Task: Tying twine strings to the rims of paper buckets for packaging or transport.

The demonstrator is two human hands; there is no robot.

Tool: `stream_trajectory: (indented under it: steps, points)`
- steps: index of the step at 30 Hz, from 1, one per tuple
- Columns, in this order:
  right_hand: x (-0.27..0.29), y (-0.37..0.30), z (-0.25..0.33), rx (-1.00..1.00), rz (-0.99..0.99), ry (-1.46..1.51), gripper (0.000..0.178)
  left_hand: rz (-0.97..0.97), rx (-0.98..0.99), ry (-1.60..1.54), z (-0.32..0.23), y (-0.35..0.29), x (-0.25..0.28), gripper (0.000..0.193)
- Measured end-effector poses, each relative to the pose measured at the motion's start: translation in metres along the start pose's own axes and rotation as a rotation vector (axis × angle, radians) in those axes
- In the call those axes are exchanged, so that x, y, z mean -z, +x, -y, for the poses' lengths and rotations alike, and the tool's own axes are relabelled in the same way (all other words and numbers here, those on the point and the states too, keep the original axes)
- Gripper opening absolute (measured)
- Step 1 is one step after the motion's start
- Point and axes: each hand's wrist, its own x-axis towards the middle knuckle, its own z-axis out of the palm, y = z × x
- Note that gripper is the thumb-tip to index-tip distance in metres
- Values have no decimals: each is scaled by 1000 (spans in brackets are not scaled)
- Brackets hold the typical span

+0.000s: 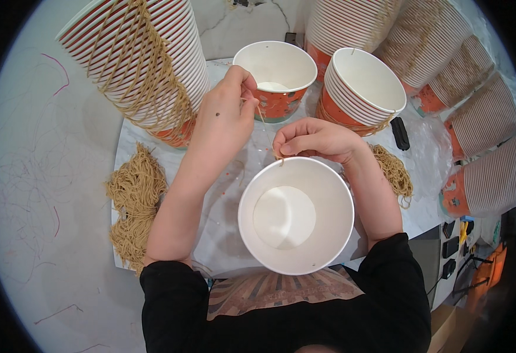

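Note:
A white-lined paper bucket is in front of my chest, its open mouth facing up. At its far rim, my right hand pinches tan string where it meets a small spot on the rim. Farther up and to the left, my left hand is closed on the same string, which runs thin and fairly taut between both hands. Just beyond stands another orange-and-white paper bucket. To its right is a short nested stack of buckets with string hanging around its side.
A tall bucket stack draped in string rises at the left. Bundles of tan string lie at the left and right of the table. A black object lies near the right bundle. Several wrapped bucket stacks line the right side.

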Motion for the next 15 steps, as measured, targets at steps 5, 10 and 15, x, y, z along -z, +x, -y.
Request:
stream_trajectory:
  steps: [5, 10, 15]
  points:
    - [-2, 6, -8, 3, 13, 78, 14, 19, -8, -43, -7, 0, 0, 17]
    - [-3, 11, -12, 29, 43, 172, 10, 13, -4, -32, -4, 0, -1, 17]
    - [-2, 11, -14, 21, 28, 173, 9, -29, 33, -57, -6, 0, 2, 17]
